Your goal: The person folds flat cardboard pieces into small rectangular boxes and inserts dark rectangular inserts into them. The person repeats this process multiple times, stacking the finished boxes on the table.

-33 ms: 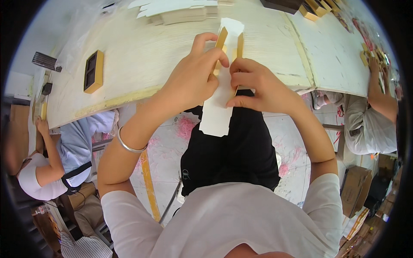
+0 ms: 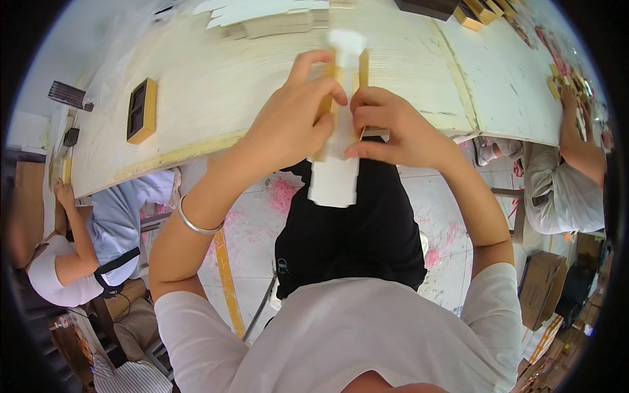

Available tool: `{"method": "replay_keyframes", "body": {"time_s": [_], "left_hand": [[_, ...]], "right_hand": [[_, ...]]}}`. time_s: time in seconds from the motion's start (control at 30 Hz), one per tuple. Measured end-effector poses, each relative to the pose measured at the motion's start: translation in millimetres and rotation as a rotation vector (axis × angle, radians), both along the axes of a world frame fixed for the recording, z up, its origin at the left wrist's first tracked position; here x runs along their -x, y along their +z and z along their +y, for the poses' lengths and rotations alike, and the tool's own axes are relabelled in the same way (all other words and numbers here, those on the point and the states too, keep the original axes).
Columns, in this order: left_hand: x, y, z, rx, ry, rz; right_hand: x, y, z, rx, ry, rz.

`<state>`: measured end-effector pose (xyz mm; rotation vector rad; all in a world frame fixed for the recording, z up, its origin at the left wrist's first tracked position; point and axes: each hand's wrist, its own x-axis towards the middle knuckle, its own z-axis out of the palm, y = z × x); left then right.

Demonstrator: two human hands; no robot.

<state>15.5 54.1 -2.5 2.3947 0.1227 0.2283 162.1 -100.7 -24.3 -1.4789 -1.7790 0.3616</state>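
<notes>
A partly folded card box (image 2: 334,183), white inside with gold side walls raised, lies lengthwise between my hands. Its near end juts past the table edge above my lap, and its far end rests over the tabletop (image 2: 216,85). My left hand (image 2: 288,121) grips the left gold wall with bent fingers, thumb inside the box. At the right wall, my right hand (image 2: 396,128) has its fingers curled over the card and its thumb lower down by the edge. The fingertips partly hide the fold lines. The far flap is a little blurred.
A gold box with a dark divided insert (image 2: 142,111) stands at the table's left. White card sheets (image 2: 268,14) are stacked at the back, a dark box (image 2: 429,6) and gold boxes (image 2: 475,14) at back right. People work at both sides; a carton (image 2: 542,291) sits lower right.
The card box has turned slightly: its near end swung right and its far end shifted a little left. Both hands stay nearly in place, still on the side walls.
</notes>
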Motion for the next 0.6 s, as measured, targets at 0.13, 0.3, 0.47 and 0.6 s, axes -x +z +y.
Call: {"method": "replay_keyframes", "body": {"time_s": [0.13,0.3,0.47,0.6], "left_hand": [[13,-2,15,0.127,-0.24,-0.016],[10,-17,12,0.039,-0.236,-0.102],[7,-21,-14,0.024,-0.011,-0.202],[4,-26,-19,-0.019,0.011,-0.308]], "right_hand": [[-10,-6,-4,-0.084,-0.017,-0.009],[-5,-5,-5,-0.005,-0.022,0.025],[0,-5,-2,0.067,-0.048,0.325],[-7,12,1,0.445,-0.028,0.441]]}}
